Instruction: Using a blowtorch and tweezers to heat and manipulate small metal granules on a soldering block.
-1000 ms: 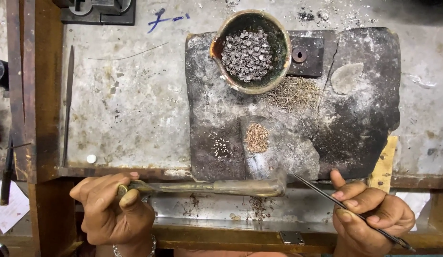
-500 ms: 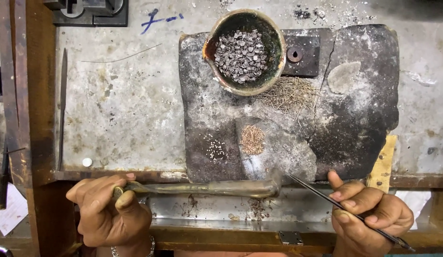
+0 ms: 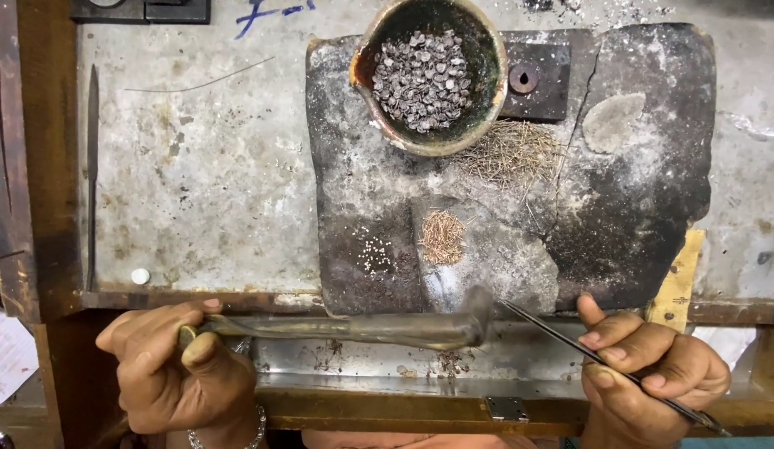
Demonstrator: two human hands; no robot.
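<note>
My left hand [image 3: 175,366] clenches the blowpipe [image 3: 353,328], tip aimed at the slab's [image 3: 645,208] near edge; right hand [image 3: 653,374] pinches tweezers [image 3: 570,342] pen-style for fine picking.

Left hand [image 3: 175,366] grips a long metal blowpipe [image 3: 345,328] — right hand [image 3: 649,370] pinches thin tweezers [image 3: 603,366] — both near a dark slab [image 3: 636,208] bearing a bowl [image 3: 428,75] of small metal pieces.

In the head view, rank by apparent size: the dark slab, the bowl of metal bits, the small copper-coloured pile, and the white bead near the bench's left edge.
1. Dark slab, by far the largest.
2. Bowl, resting on the slab's top.
3. Copper-coloured pile, well under the bowl's width.
4. White bead, the smallest.
All lie on about the same level, so the order is safe.
</note>
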